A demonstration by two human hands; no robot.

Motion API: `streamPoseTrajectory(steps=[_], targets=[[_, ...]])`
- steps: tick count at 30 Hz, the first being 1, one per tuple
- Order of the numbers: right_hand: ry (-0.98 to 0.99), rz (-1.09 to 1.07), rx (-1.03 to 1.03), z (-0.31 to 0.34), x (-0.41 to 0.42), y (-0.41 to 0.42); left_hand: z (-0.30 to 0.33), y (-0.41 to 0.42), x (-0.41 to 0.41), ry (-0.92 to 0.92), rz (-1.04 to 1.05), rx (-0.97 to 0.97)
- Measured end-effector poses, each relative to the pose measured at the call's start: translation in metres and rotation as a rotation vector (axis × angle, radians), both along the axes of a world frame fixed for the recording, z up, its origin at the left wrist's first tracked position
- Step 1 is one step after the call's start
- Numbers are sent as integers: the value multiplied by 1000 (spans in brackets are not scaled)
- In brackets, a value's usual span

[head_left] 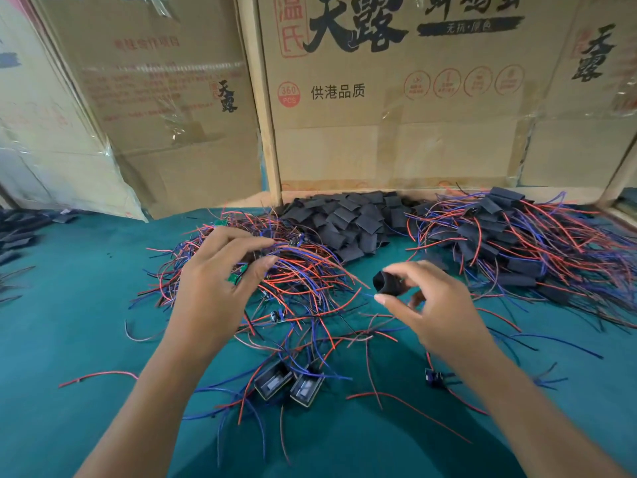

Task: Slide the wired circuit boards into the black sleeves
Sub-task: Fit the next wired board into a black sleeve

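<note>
The right hand (437,305) pinches a short black sleeve of soft, matte tubing (389,282) between thumb and forefinger, holding it above the teal felt-covered table (86,305), clear of the piles. The sleeve is squeezed into a rounded tube; its long axis runs roughly left to right, and its open mouth points left toward the other hand.

The left hand (213,288) hovers over a tangled heap of red and blue wired circuit boards (293,270), fingers curled; a small green circuit board (237,276) shows under the thumb and seems pinched there, though the hand hides most of the grip. Its wires cannot be told apart from the heap.

Behind the heap lies a pile of flat black sleeves (348,219), empty and overlapping. To the right is a larger mound of sleeved boards with red and blue wires trailing out (517,236). Near the table's front edge sit two small dark rectangular components (289,382) side by side among loose wires. Printed brown cardboard boxes (396,98) stand along the back.
</note>
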State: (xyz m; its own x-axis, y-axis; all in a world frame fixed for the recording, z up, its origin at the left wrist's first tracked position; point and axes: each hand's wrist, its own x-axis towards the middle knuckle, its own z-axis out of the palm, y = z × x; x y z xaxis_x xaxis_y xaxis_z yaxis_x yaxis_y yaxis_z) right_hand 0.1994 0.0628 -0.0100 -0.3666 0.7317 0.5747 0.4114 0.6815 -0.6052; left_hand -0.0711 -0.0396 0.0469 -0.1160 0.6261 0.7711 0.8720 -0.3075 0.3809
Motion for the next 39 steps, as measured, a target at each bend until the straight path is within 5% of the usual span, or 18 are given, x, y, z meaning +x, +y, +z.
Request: streamPoseTrajectory(steps=[22, 30, 39], targets=[[3, 45, 2, 8, -13, -22, -3, -1, 6, 89, -21, 0], [-93, 33, 138, 17, -19, -36, -15, 0, 36, 237, -203, -89], [-1, 148, 81, 18, -25, -42, -21, 1, 47, 69, -319, -116]])
